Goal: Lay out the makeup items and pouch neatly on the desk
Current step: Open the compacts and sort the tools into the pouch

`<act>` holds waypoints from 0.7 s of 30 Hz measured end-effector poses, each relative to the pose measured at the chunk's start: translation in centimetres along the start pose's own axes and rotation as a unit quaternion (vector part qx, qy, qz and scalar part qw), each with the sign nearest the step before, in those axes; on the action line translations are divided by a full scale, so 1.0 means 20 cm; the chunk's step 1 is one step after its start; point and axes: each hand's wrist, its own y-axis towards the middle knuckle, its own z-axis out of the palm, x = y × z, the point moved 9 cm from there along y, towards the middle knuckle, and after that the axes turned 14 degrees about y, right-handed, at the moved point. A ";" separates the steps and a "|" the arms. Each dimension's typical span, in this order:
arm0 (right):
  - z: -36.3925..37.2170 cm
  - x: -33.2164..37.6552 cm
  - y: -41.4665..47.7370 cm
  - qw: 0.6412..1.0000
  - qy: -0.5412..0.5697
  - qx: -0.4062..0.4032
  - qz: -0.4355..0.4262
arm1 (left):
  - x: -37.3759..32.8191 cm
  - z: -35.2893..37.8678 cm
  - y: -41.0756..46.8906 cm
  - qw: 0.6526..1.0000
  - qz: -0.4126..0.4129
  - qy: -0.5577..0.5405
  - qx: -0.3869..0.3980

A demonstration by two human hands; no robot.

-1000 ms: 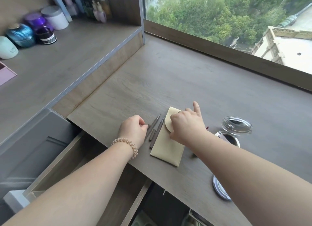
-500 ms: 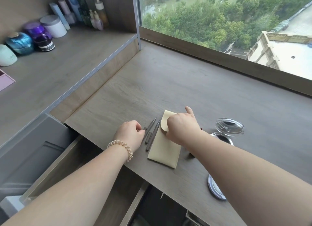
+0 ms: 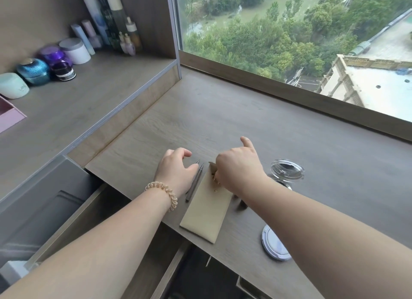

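In the head view, we see the beige pouch (image 3: 206, 211) lying flat on the desk (image 3: 223, 120), close to its near edge, with its long axis running from 7 to 1 o'clock. Our right hand (image 3: 238, 171) is curled over the pouch's far end. Thumb and fingers seem to pinch the flap there, and the index finger sticks out straight toward 12. Our left hand (image 3: 176, 171) sits at the pouch's 10 o'clock, fingers loosely arched and holding nothing that we can make out. Its thumb lies just beside two slim pencils (image 3: 195, 180), which lie parallel to the pouch's left edge.

At the pouch's 2 o'clock an open clear-lidded compact (image 3: 286, 171) stands on the desk. A round white case (image 3: 275, 246) lies at 4 o'clock, and small dark items (image 3: 242, 204) blur beside our forearm.

We judge the step in hand to be dealing with the pouch flap. The next move calls for pressing the flap flat without skewing the pouch, then squaring the pencils alongside it.
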 end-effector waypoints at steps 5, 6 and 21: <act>-0.20 -0.03 -0.08 0.998 0.035 -0.048 0.004 | -0.08 -0.05 -0.05 0.993 0.011 -0.112 0.040; -0.24 -0.03 -0.09 0.997 0.047 -0.063 0.008 | -0.09 -0.04 -0.05 0.987 0.007 -0.147 0.059; -0.62 -0.06 -0.18 0.919 0.372 -0.127 -0.005 | -0.27 -0.17 -0.28 0.931 0.043 -0.317 0.174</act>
